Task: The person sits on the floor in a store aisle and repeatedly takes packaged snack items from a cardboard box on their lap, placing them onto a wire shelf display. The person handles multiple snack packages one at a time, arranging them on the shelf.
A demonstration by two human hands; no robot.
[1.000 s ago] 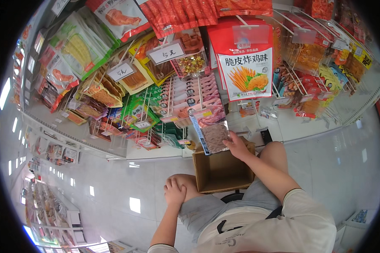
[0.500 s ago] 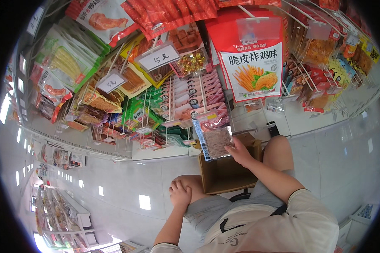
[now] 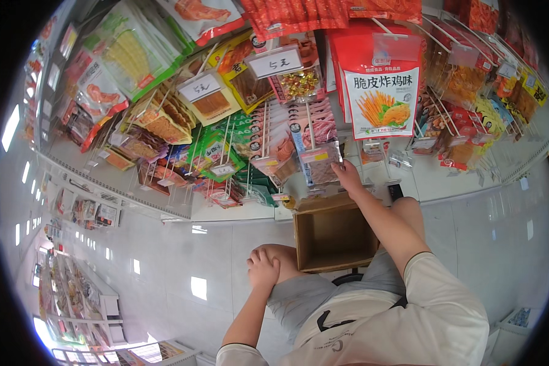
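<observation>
My right hand (image 3: 346, 175) reaches forward to the rack and pinches the right edge of a flat snack packet (image 3: 318, 172). The packet has a clear window with brownish contents and hangs at the front of a hook, against similar pink and blue packets. My left hand (image 3: 263, 268) rests on my left knee, fingers lying along it, with nothing in it. Between my knees stands a cardboard box (image 3: 334, 235), its top uncovered, and no contents show inside it.
Rows of hanging snack bags fill the rack, among them a large red bag (image 3: 381, 91) right of my right hand. White handwritten price cards (image 3: 274, 63) stick out on hooks. A dark phone-like object (image 3: 395, 191) is by my right knee. Another shelf (image 3: 79, 299) stands far left.
My right hand has moved forward and up with the packet, from above the box to the hook row. The left hand has stayed on the knee. The view has shifted slightly.
</observation>
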